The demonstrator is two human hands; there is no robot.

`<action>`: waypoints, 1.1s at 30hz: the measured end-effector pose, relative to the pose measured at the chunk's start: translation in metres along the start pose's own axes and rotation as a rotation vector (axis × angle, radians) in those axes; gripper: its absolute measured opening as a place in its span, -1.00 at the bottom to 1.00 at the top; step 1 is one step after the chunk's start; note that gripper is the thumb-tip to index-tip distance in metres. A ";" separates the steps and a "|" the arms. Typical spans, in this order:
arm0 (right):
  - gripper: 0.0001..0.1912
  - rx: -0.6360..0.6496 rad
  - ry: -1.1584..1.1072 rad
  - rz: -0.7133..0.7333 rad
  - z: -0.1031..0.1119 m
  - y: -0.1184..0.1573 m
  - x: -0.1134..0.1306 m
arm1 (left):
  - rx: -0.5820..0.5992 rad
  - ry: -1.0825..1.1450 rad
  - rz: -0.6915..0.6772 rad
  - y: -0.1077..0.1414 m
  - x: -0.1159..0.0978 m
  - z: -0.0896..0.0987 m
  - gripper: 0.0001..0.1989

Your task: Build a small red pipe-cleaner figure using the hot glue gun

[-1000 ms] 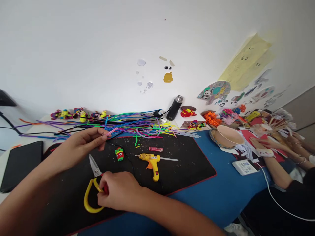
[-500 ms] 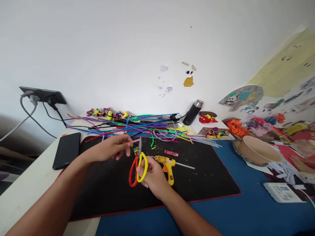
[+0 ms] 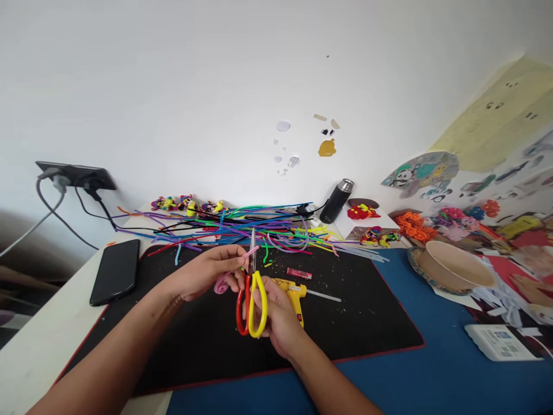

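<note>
My right hand (image 3: 276,314) grips scissors (image 3: 258,305) with one red and one yellow handle, their blades pointing away from me. Close to the blades, my left hand (image 3: 220,268) pinches a pink pipe cleaner (image 3: 222,283) whose lower part is coiled and whose free end crosses the blades. Partly behind my right hand lies a yellow glue gun (image 3: 297,294) with a clear glue stick in its back. A pink lighter (image 3: 299,273) rests just beyond it on the black mat (image 3: 354,323).
Many coloured pipe cleaners (image 3: 242,226) lie along the wall. A black bottle (image 3: 337,202) leans at the back. On the left is a phone (image 3: 114,272); on the right, a bowl (image 3: 458,265), a white device (image 3: 501,342) and another person's hand (image 3: 533,288).
My left hand has moved right and closed near the scissors, and the coiled pink part now shows below it. The scissors are more upright, with their handles slightly lower and to the right.
</note>
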State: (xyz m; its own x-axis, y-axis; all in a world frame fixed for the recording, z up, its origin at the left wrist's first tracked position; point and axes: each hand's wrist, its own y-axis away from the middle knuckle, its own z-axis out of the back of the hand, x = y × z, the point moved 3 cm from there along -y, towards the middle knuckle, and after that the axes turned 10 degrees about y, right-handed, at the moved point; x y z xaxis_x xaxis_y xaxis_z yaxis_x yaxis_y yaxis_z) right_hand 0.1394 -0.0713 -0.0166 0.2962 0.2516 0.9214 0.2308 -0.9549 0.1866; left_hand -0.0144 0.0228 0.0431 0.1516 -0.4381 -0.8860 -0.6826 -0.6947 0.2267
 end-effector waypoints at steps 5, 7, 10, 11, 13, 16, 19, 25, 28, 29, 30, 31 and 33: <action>-0.36 0.059 -0.002 0.037 -0.004 -0.003 -0.004 | 0.006 -0.041 -0.015 0.005 -0.005 -0.015 -0.53; -0.37 0.052 0.008 0.063 -0.005 -0.004 -0.004 | -0.001 -0.071 -0.020 0.007 -0.006 -0.019 -0.52; -0.37 0.038 0.021 0.092 -0.007 -0.004 -0.003 | -0.001 -0.114 -0.029 0.010 -0.008 -0.021 -0.50; -0.37 0.037 0.024 0.101 -0.007 -0.004 -0.002 | -0.003 -0.129 -0.030 0.011 -0.009 -0.021 -0.49; -0.37 0.040 0.034 0.119 -0.007 -0.004 0.001 | -0.010 -0.158 -0.029 0.012 -0.010 -0.021 -0.47; -0.38 0.032 0.057 0.178 -0.006 -0.002 0.009 | -0.016 -0.185 -0.029 0.013 -0.011 -0.022 -0.44; -0.40 0.038 0.074 0.195 -0.004 -0.001 0.015 | -0.011 -0.226 -0.022 0.014 -0.012 -0.022 -0.43; -0.41 0.086 0.059 0.119 0.003 0.003 0.014 | -0.038 -0.418 -0.074 0.017 -0.019 -0.012 -0.45; -0.42 0.037 0.036 0.128 0.011 0.005 0.012 | -0.185 -0.576 -0.229 0.018 -0.028 0.002 -0.47; -0.42 0.024 0.033 0.134 0.014 0.006 0.012 | -0.241 -0.633 -0.289 0.019 -0.031 0.006 -0.48; -0.41 0.017 0.035 0.141 0.016 0.007 0.013 | -0.290 -0.682 -0.340 0.020 -0.034 0.009 -0.48; -0.40 0.014 0.042 0.150 0.019 0.008 0.014 | -0.328 -0.722 -0.382 0.021 -0.036 0.012 -0.48; -0.39 0.019 0.065 0.166 0.022 0.011 0.017 | -0.375 -0.768 -0.426 0.023 -0.039 0.014 -0.47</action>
State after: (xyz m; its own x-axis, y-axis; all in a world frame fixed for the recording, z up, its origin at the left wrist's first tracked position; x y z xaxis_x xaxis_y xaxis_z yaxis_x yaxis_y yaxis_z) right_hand 0.1672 -0.0740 -0.0066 0.2709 0.0793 0.9594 0.2012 -0.9792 0.0241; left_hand -0.0461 0.0315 0.0772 -0.2673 0.2960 -0.9170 -0.3849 -0.9052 -0.1801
